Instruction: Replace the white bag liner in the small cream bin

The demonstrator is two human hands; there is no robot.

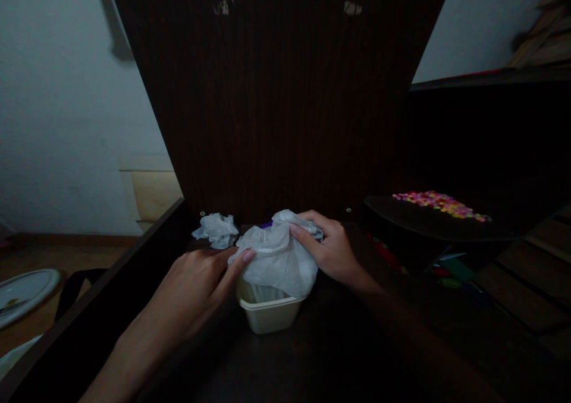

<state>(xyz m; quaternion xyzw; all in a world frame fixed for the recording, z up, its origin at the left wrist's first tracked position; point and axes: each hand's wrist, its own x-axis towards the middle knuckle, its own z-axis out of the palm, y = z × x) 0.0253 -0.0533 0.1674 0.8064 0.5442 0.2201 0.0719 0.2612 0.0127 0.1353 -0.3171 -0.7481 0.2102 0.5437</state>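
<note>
A thin white plastic bag (279,266) is gathered between my two hands, over a small cream plastic basket (272,317). My left hand (200,281) pinches the bag's left edge between thumb and fingers. On the other side, my right hand (328,245) grips its upper right part, with the thumb on top. The bag covers much of the basket's opening, so what lies inside is hidden. Behind and to the left, a crumpled pale plastic bag (217,230) rests on the dark surface. Something purple (266,225) shows a little behind the held bag.
A tall dark wooden panel (285,106) rises at the back. A low dark side board (98,296) runs along the left. Small pink and yellow pieces (439,204) lie on a rounded dark shelf (423,227) at right. A round white-rimmed object (53,278) is at far left.
</note>
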